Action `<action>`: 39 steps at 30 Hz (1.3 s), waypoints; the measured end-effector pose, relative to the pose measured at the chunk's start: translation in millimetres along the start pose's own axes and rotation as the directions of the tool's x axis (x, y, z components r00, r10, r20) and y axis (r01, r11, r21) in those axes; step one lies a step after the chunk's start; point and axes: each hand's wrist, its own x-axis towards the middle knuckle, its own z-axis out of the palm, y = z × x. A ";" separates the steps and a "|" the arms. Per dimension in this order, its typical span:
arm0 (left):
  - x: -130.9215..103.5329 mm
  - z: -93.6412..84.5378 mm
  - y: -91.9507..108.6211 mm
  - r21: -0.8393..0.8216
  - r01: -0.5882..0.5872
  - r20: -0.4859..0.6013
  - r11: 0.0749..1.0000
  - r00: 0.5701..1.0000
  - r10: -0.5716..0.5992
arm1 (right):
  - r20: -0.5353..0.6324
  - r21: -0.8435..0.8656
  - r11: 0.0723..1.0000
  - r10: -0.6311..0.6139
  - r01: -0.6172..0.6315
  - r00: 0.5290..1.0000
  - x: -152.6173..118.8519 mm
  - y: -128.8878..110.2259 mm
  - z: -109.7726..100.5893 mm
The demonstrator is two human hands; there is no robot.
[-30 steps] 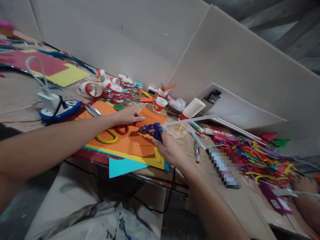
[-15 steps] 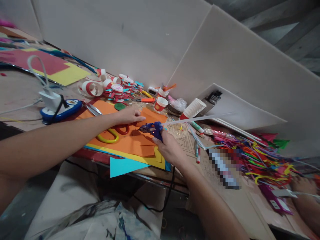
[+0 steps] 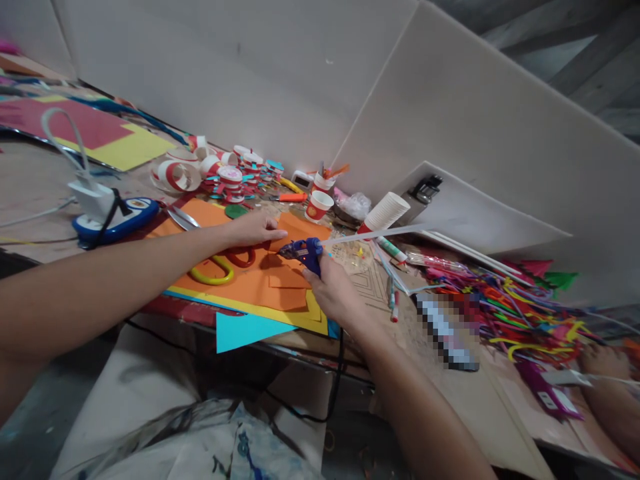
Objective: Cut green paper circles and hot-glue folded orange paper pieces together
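In my right hand (image 3: 333, 287) is a blue hot glue gun (image 3: 306, 253), with a long translucent glue stick (image 3: 375, 233) out of its back. The nozzle points left, just above a stack of orange paper (image 3: 285, 297). My left hand (image 3: 257, 228) is closed over a piece of orange paper (image 3: 303, 227), its thumb toward the nozzle; its other fingers are mostly hidden. Under my left wrist lie scissors (image 3: 215, 272) with yellow and red handles, the blades showing beyond the forearm. Yellow and light-blue sheets (image 3: 250, 331) stick out below the orange ones.
Paper cups (image 3: 319, 207) and decorated cup pieces (image 3: 231, 181) stand at the back. A cup stack (image 3: 385, 213) leans right of them. Pipe cleaners (image 3: 520, 313) and a pixelated object (image 3: 447, 333) lie rightward. A blue power strip (image 3: 117, 217) sits left. Another person's hand (image 3: 605, 363) rests far right.
The view has shifted slightly, so the table things appear a little farther left. The glue gun sits slightly lower relative to my left hand. Both hands keep about the same pose.
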 end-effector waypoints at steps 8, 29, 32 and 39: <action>-0.6 -0.4 -0.2 0.007 -0.020 -0.021 1.000 1.000 0.020 | -0.077 -0.052 0.998 0.037 -0.041 0.996 -8.7 14.6 -12.3; 0.7 -0.5 0.5 0.041 -0.012 0.004 0.999 1.000 0.012 | -0.043 0.025 1.000 0.015 -0.014 0.999 -2.6 3.6 -1.6; 0.2 -0.4 0.5 0.048 0.011 -0.002 0.999 1.000 -0.011 | -0.052 -0.026 0.997 0.078 -0.079 0.996 -7.2 9.2 -9.0; 0.4 1.5 -4.7 0.017 -0.001 0.003 1.000 1.000 0.001 | -0.045 -0.012 0.998 0.059 -0.059 0.997 -10.5 4.0 -4.3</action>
